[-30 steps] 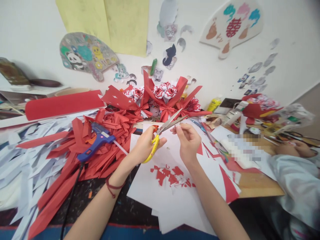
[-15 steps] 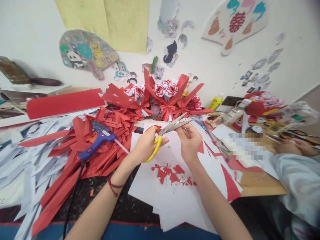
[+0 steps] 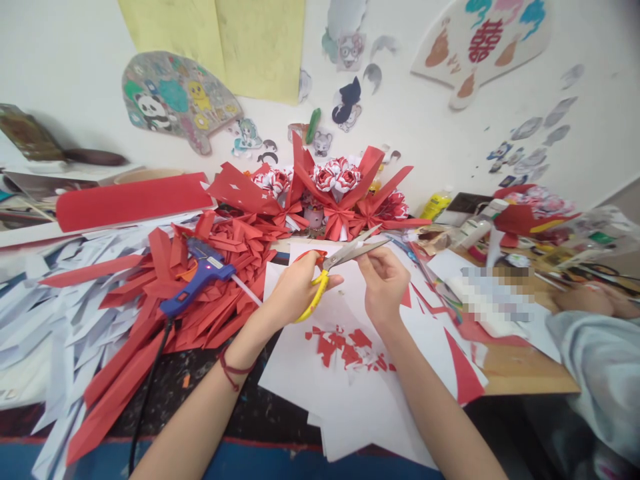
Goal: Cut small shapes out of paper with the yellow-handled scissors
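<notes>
My left hand (image 3: 294, 287) is wrapped round the yellow-handled scissors (image 3: 321, 292), whose blades are slightly parted and point to the right. Close to the blade tips, my right hand (image 3: 384, 285) is closed in a pinch; whatever sits in its fingers is hidden or too small to name. Beneath both hands lie white paper sheets (image 3: 295, 393) with red paper scraps (image 3: 345, 348) scattered over them.
A blue glue gun (image 3: 197, 283) rests on folded red paper strips (image 3: 200, 333), with white strips (image 3: 60, 327) further left. Red-wrapped paper flowers (image 3: 336, 179) stand against the wall. At the right is another person's arm (image 3: 595, 347).
The whole view has shifted slightly to the right in the picture. Both hands and the scissors keep nearly the same pose.
</notes>
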Demonstrator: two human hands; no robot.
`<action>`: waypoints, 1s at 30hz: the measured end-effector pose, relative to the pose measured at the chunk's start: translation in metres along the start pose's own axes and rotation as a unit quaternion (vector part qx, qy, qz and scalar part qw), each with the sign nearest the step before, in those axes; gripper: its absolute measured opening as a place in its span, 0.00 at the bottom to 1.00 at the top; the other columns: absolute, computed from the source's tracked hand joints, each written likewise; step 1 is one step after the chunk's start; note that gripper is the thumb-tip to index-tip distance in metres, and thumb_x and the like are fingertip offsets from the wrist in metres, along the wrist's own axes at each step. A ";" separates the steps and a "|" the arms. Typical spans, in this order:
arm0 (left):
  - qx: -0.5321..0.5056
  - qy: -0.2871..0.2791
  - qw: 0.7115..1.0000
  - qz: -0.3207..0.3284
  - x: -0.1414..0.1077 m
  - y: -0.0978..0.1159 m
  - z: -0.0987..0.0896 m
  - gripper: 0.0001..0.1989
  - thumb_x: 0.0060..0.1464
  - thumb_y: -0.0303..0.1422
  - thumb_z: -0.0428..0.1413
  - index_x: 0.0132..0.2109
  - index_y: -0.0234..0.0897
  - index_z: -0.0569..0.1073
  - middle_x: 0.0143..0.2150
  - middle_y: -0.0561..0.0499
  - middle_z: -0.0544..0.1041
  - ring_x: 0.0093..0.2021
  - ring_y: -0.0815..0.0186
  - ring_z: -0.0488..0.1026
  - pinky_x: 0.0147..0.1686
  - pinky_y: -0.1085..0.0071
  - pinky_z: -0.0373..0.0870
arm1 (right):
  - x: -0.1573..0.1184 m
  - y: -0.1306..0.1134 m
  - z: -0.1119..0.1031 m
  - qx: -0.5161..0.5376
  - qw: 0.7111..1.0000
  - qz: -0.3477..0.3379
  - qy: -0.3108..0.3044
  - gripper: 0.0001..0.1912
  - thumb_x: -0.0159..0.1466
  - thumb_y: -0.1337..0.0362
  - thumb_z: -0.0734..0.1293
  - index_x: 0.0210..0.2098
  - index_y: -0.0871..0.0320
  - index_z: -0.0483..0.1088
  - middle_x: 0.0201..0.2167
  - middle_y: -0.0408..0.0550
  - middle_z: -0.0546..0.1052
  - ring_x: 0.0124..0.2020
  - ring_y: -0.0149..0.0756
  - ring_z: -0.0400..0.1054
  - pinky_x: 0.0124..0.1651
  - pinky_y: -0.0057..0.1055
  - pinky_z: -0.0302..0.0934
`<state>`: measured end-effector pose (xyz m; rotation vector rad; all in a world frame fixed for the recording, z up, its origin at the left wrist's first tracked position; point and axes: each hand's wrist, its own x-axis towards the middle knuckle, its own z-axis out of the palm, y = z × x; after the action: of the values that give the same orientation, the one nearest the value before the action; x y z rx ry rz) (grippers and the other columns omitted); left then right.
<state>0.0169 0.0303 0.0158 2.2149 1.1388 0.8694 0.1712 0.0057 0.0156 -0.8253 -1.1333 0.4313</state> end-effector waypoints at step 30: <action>-0.009 -0.001 1.000 -0.013 0.000 0.004 0.000 0.15 0.55 0.46 0.51 0.36 0.38 0.61 0.33 0.51 0.72 0.29 0.66 0.67 0.29 0.71 0.59 | -0.001 0.002 0.002 -0.005 1.000 0.004 0.020 0.05 0.57 0.62 0.69 0.30 0.56 0.72 0.29 0.43 0.74 0.32 0.33 0.70 0.38 0.33 0.66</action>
<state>0.0193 0.0277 0.0185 2.1808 1.1516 0.8637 0.1694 0.0069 0.0138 -0.8438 -1.0968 0.4156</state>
